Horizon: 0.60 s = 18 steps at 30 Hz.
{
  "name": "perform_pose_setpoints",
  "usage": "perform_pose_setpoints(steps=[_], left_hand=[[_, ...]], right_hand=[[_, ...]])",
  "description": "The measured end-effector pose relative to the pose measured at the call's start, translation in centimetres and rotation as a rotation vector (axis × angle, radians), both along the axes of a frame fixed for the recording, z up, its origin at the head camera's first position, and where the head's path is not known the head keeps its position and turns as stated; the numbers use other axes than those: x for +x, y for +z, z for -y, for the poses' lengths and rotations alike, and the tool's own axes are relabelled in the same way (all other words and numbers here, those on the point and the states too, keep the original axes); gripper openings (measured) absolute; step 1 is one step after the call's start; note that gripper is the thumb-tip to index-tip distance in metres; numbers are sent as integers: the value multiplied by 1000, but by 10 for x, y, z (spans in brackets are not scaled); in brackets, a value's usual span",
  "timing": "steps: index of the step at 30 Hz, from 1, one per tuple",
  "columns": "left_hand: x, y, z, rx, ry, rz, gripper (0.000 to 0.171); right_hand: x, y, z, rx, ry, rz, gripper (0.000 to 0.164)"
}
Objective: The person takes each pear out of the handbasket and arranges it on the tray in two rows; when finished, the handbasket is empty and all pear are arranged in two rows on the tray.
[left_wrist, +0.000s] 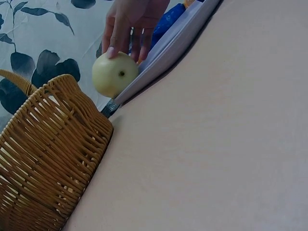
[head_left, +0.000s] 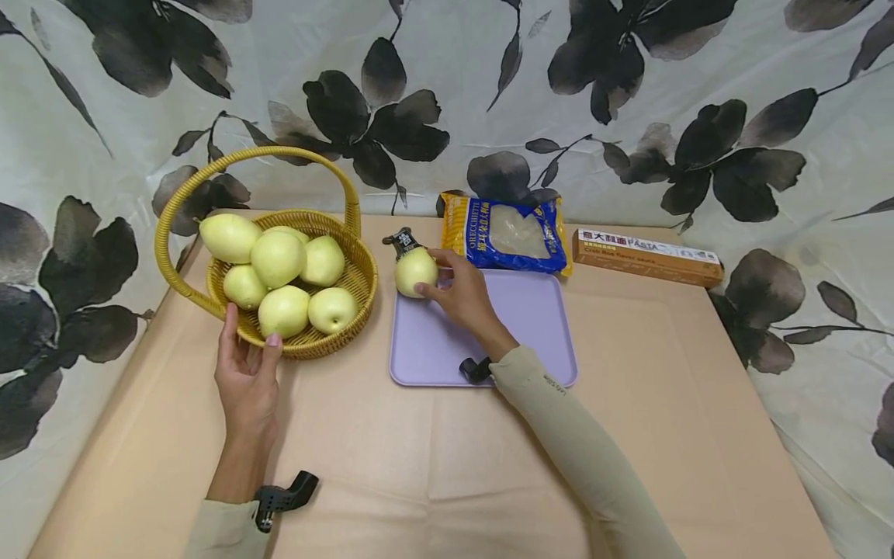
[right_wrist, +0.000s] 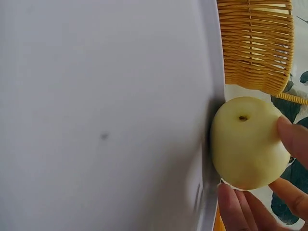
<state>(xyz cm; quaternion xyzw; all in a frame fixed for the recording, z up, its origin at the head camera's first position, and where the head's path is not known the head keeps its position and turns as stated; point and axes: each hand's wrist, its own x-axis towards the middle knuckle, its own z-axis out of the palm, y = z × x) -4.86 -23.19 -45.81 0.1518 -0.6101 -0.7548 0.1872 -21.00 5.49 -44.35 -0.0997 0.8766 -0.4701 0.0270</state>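
Observation:
Several pale yellow-green pears (head_left: 277, 258) lie in a yellow wicker basket (head_left: 359, 252) with a tall arched handle. My left hand (head_left: 247, 380) touches the basket's front left side, its index finger and thumb extended. Farther right, my right hand (head_left: 461, 293) holds one pear (right_wrist: 250, 144) between thumb and fingers. In the head view this pear overlaps the far left corner of a lilac tray (head_left: 440, 341). From the right wrist it shows right at the tray's rim, its small dark hollow visible. The left wrist view shows the basket's woven side but not my left hand.
Behind the tray lies a blue and yellow pasta bag (head_left: 517, 233). An orange-brown pasta box (head_left: 646, 258) is to its right. A small black item with white lettering (head_left: 403, 242) sits just beyond the held pear. Floral cloth (head_left: 489, 78) hangs behind the beige table (head_left: 433, 458).

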Motion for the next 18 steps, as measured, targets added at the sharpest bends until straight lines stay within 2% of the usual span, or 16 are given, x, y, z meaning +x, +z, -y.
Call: perform_pose_setpoints(steps=[4,9,18], left_hand=[[1,0,1,-1,8,13,81],[0,-1,1,-1,11,19,81],[0,-2,1,-4,6,9,81]], right_hand=[[1,0,0,-24,-32,-21,62],[2,1,-2,-66,-27,-18,57],[4,1,-6,-38,-24,5,51]])
